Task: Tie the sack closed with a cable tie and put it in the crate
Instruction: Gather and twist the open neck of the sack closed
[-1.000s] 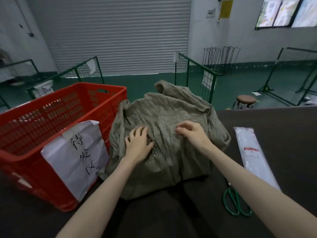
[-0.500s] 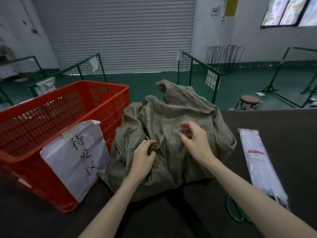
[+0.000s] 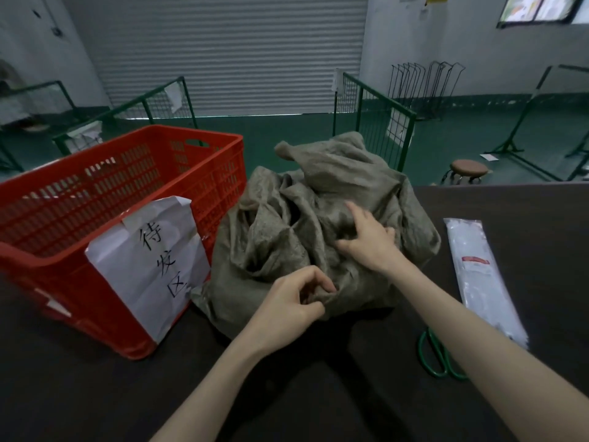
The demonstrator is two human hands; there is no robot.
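Observation:
A crumpled grey-green woven sack (image 3: 322, 199) lies in the middle of the dark table (image 3: 95, 393). My left hand (image 3: 287, 301) pinches a fold of the sack's near edge between thumb and fingers. My right hand (image 3: 369, 240) rests on top of the sack, fingers curled into the cloth, index finger stretched out. A red slatted plastic crate (image 3: 105, 193) stands left of the sack, touching it, with a white paper label taped to its near side. A clear packet of white cable ties (image 3: 481, 275) lies to the right of the sack.
Green-handled scissors (image 3: 438, 358) lie near my right forearm, partly hidden by it. Beyond the table's far edge are green wire fences (image 3: 379, 122), a round stool (image 3: 468, 169) and a closed roller shutter.
My left hand has drawn back toward me, from flat on the sack to pinching its near edge. The right hand shifted slightly right on top. The sack is more bunched up.

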